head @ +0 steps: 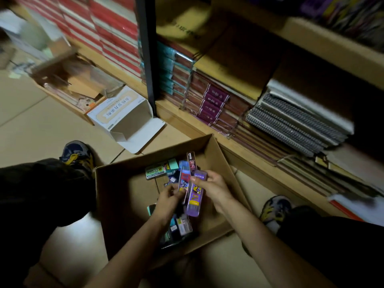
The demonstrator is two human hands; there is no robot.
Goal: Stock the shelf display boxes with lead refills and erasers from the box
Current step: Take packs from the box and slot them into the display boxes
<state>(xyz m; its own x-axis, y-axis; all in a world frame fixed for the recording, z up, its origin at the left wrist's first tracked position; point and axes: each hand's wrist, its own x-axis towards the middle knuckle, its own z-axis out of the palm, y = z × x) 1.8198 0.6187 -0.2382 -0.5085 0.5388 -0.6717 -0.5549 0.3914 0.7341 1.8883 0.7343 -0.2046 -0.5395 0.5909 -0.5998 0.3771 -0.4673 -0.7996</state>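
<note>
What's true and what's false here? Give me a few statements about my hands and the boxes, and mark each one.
1. The right hand grips a purple refill case. True.
2. The cardboard box stands on a shelf. False: it stands on the floor, between the person's shoes.
3. The left hand is empty. False: it holds a blue refill case over the box.
4. A white display box lies open on the floor beside the shelving. True.

cardboard box (116,196) on floor before shelf (245,154) | refill cases (194,196) in box | display box (128,119) behind-left
</note>
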